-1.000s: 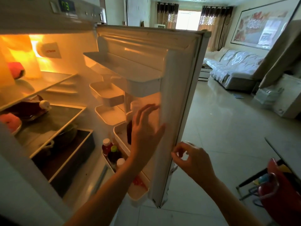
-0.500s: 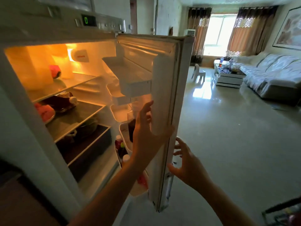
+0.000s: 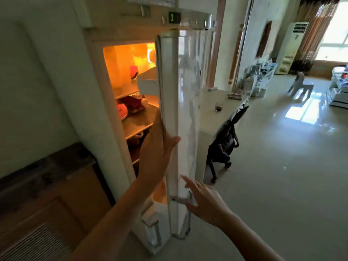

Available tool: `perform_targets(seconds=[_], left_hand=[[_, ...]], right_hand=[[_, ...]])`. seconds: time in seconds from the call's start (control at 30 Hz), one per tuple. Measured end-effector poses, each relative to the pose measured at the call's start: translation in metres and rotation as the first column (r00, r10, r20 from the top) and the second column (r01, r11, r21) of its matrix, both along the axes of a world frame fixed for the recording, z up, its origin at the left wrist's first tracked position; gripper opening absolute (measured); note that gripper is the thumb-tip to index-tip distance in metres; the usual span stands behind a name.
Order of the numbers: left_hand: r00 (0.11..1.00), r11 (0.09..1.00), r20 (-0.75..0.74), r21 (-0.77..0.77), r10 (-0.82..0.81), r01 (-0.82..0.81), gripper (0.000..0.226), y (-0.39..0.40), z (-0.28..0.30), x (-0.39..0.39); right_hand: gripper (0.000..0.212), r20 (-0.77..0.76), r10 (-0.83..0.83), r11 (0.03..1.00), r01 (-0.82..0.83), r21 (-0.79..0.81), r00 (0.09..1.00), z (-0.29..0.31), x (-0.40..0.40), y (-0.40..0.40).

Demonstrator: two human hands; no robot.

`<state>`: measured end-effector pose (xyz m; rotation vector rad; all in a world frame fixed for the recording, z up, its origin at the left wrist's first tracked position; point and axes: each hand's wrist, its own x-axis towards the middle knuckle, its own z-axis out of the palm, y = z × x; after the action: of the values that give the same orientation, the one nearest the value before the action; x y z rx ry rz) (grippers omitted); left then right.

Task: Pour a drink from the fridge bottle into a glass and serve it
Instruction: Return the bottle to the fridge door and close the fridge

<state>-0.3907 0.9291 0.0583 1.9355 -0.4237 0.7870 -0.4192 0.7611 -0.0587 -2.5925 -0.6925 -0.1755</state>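
The fridge door (image 3: 169, 91) stands nearly edge-on to me, so its inner shelves and the bottles on them are hidden. My left hand (image 3: 156, 153) lies flat against the door's inner side, thumb across the edge. My right hand (image 3: 203, 202) touches the outer face low down with fingers spread. Inside the lit fridge, a dark red bottle (image 3: 133, 103) with a white cap lies on a shelf. A small glass (image 3: 218, 107) holding a little dark liquid stands on the pale counter (image 3: 209, 95) behind the door.
A black office chair (image 3: 224, 142) sits against the counter, right of the door. A wooden cabinet (image 3: 47, 194) stands left of the fridge. Open tiled floor (image 3: 282, 166) stretches right toward a small white chair (image 3: 301, 83) and a standing air conditioner (image 3: 291, 48).
The door has swung toward the fridge and now hides its shelves and bottles. My right hand moved from the door's edge to its outer face. My view turned left.
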Motion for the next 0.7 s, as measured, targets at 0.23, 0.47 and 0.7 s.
perform_targets(seconds=[0.23,0.47,0.7], left_hand=[[0.917,0.88,0.272,0.301,0.29,-0.368,0.079,0.062,-0.01,0.02],[0.704,0.538,0.453,0.455,0.546,-0.71,0.078,0.118,-0.029,0.051],[0.689,0.527,0.463,0.444,0.558,-0.725,0.071,0.148,-0.029,0.076]], right_hand=[[0.043,0.003,0.082,0.991,-0.081,-0.106,0.997,-0.011,0.042,0.066],[0.031,-0.045,0.094,0.982,-0.101,-0.159,0.994,-0.007,0.078,0.125],[0.028,-0.072,0.095,0.981,-0.105,-0.16,0.993,-0.007,0.093,0.153]])
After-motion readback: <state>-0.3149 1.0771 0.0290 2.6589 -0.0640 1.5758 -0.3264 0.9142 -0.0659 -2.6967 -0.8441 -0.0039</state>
